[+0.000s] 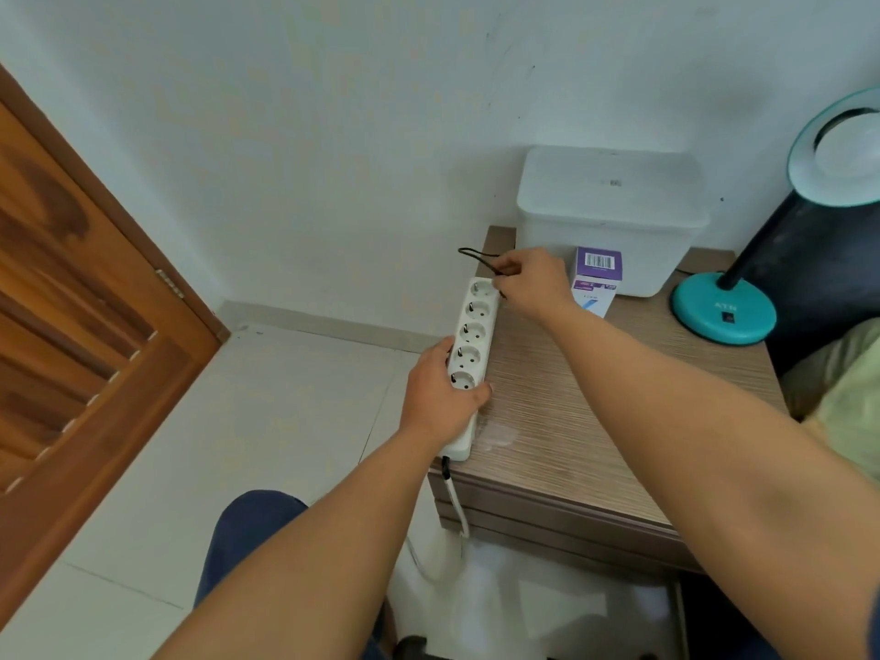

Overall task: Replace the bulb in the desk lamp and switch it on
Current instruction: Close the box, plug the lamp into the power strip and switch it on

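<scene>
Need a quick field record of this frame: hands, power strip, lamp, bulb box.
left hand: grips near end of white five-socket power strip on the striped wooden side table
right hand: pinches thin black cord by the far socket; plug hidden
sockets: five visible, none occupied
teal desk lamp: on table, right
purple-and-white box: upright before white lidded tub

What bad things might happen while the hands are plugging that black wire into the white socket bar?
The power strip lies along the table's left edge, so a push from the left hand might tip it off. The right hand pinches the black cord close to the far socket; fingers might slip near the contacts.
</scene>
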